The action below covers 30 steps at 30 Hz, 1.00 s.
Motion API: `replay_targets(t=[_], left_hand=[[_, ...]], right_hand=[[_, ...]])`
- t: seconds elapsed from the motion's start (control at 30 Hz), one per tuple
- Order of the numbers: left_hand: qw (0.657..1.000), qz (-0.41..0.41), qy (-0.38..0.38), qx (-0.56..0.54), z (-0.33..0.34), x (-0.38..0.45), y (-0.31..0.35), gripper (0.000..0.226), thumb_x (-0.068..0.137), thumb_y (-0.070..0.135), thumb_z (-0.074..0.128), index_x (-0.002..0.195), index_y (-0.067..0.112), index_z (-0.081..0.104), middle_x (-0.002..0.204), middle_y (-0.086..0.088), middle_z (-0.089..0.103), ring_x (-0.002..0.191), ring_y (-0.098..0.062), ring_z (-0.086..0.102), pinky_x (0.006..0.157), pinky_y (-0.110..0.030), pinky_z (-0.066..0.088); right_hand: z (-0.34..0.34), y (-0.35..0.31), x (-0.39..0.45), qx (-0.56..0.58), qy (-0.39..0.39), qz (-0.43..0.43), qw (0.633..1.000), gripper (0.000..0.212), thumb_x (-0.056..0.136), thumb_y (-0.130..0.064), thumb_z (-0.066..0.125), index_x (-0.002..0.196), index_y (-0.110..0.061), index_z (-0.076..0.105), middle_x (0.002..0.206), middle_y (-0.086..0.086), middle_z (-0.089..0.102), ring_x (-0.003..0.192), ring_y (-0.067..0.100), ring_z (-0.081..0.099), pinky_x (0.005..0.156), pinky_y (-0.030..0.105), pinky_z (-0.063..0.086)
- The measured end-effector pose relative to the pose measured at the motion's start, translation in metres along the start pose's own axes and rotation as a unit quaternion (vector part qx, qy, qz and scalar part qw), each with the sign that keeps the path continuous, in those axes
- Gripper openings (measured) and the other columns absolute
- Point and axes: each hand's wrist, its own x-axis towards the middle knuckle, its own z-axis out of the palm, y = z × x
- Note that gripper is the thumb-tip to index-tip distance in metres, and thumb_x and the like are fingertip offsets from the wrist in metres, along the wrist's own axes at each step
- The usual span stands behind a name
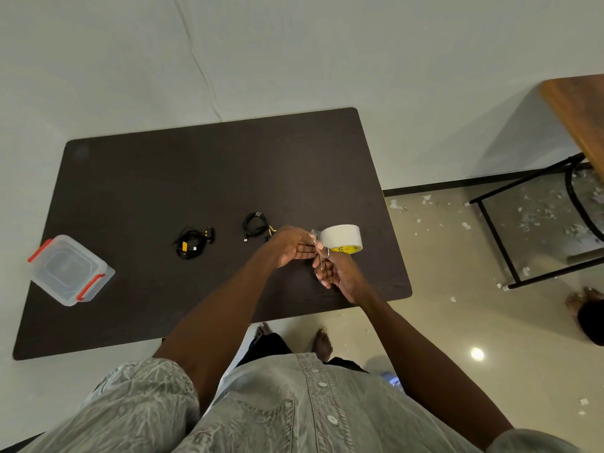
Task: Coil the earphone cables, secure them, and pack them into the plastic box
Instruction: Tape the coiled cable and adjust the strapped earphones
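Holding the roll of tape (342, 237) over the dark table (130, 178), you have both hands working at its left side. Your right hand (336, 273) grips a pair of scissors (322, 253), fingers curled round the handles, with the blades pointing up toward the tape. Your left hand (294, 245) reaches in with fingers stretched almost straight, its tips meeting the tape's edge; whether they pinch a loose end is too small to tell. This looks like a set-up for cutting a strip, one hand drawing the end out taut so the blades can cross it cleanly.

Just left of the tape, partly behind your left hand, lies one coiled earphone cable (255, 223), neat and round, close enough that a cut strip could go straight onto it. Farther left of the tape sits the second earphone cable (192, 243), bundled more loosely with yellow parts showing. Well away to the left of the tape, near the table's edge, stands the plastic box (70, 271) with red clips, its lid on, so nothing is packed yet. By this layout, securing the coils is the step in hand, and packing comes after.
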Motion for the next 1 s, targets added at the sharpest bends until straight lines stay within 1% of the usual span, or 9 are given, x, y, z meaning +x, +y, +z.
replay_targets(t=[0.1, 0.3, 0.4, 0.57, 0.7, 0.77, 0.83, 0.93, 1.0], left_hand=[[1.000, 0.002, -0.006, -0.001, 0.000, 0.002, -0.001, 0.011, 0.088, -0.008, 0.054, 0.090, 0.001, 0.060, 0.089, -0.016, 0.068, 0.083, -0.028, 0.069, 0.077, -0.036, 0.057], [1.000, 0.009, -0.013, 0.005, -0.002, 0.001, 0.001, 0.011, 0.086, -0.007, 0.056, 0.088, 0.001, 0.063, 0.087, -0.015, 0.070, 0.083, -0.027, 0.069, 0.076, -0.034, 0.056], [1.000, 0.006, -0.021, 0.003, -0.003, 0.002, 0.001, 0.012, 0.085, -0.006, 0.058, 0.093, 0.000, 0.064, 0.088, -0.015, 0.070, 0.083, -0.027, 0.070, 0.076, -0.035, 0.057], [1.000, 0.003, -0.029, 0.002, -0.007, 0.002, 0.002, 0.011, 0.086, -0.005, 0.058, 0.094, 0.001, 0.063, 0.089, -0.014, 0.070, 0.084, -0.026, 0.070, 0.075, -0.033, 0.056], [0.999, 0.006, -0.035, 0.010, -0.009, 0.004, 0.002, 0.012, 0.084, -0.006, 0.057, 0.087, 0.004, 0.062, 0.086, -0.014, 0.070, 0.080, -0.026, 0.069, 0.078, -0.034, 0.056], [0.999, 0.009, -0.037, 0.011, -0.009, 0.005, 0.002, 0.012, 0.084, -0.007, 0.056, 0.085, 0.004, 0.062, 0.085, -0.014, 0.069, 0.076, -0.026, 0.068, 0.083, -0.038, 0.054], [0.999, 0.012, -0.041, 0.013, -0.009, 0.005, 0.001, 0.011, 0.083, -0.007, 0.057, 0.083, 0.003, 0.063, 0.085, -0.015, 0.069, 0.074, -0.026, 0.067, 0.086, -0.040, 0.053], [0.999, 0.008, -0.037, 0.011, -0.009, 0.004, 0.001, 0.013, 0.083, -0.007, 0.056, 0.081, 0.004, 0.062, 0.084, -0.016, 0.068, 0.071, -0.025, 0.065, 0.078, -0.037, 0.054], [0.999, 0.006, -0.035, 0.011, -0.008, 0.002, 0.001, 0.014, 0.084, -0.008, 0.054, 0.082, 0.004, 0.060, 0.085, -0.016, 0.067, 0.068, -0.024, 0.064, 0.071, -0.033, 0.055]], right_hand=[[0.001, -0.003, 0.004, 0.001, 0.012, -0.001, 1.000, 0.048, 0.086, -0.052, 0.062, 0.074, -0.006, 0.064, 0.061, 0.011, 0.058, 0.046, 0.017, 0.049, 0.045, 0.024, 0.038], [0.003, -0.007, 0.006, -0.003, 0.012, 0.005, 1.000, 0.045, 0.093, -0.045, 0.057, 0.077, -0.003, 0.063, 0.061, 0.011, 0.058, 0.044, 0.017, 0.048, 0.044, 0.024, 0.035], [0.004, -0.007, 0.005, 0.004, 0.011, 0.007, 1.000, 0.047, 0.093, -0.047, 0.056, 0.076, -0.003, 0.063, 0.059, 0.011, 0.060, 0.041, 0.016, 0.049, 0.043, 0.023, 0.035], [0.007, -0.007, 0.008, 0.000, 0.010, 0.006, 1.000, 0.052, 0.093, -0.050, 0.056, 0.079, -0.001, 0.064, 0.060, 0.012, 0.061, 0.038, 0.016, 0.051, 0.038, 0.020, 0.034], [0.009, -0.010, 0.010, -0.012, 0.012, -0.016, 1.000, 0.050, 0.085, -0.052, 0.062, 0.081, -0.002, 0.066, 0.063, 0.012, 0.062, 0.040, 0.015, 0.052, 0.038, 0.020, 0.036], [0.008, -0.010, 0.011, -0.008, 0.012, -0.020, 1.000, 0.050, 0.081, -0.053, 0.065, 0.080, -0.004, 0.067, 0.064, 0.012, 0.063, 0.040, 0.015, 0.052, 0.038, 0.020, 0.035], [0.009, -0.009, 0.012, -0.004, 0.015, -0.021, 1.000, 0.048, 0.085, -0.050, 0.064, 0.083, -0.002, 0.067, 0.064, 0.012, 0.063, 0.039, 0.014, 0.052, 0.037, 0.020, 0.034], [0.009, -0.008, 0.011, 0.011, 0.024, -0.027, 0.999, 0.040, 0.093, -0.040, 0.061, 0.084, -0.001, 0.066, 0.063, 0.011, 0.062, 0.037, 0.013, 0.050, 0.035, 0.019, 0.032], [0.009, -0.008, 0.009, 0.017, 0.028, -0.032, 0.999, 0.034, 0.094, -0.033, 0.062, 0.082, -0.001, 0.065, 0.061, 0.009, 0.062, 0.036, 0.012, 0.048, 0.034, 0.019, 0.031]])
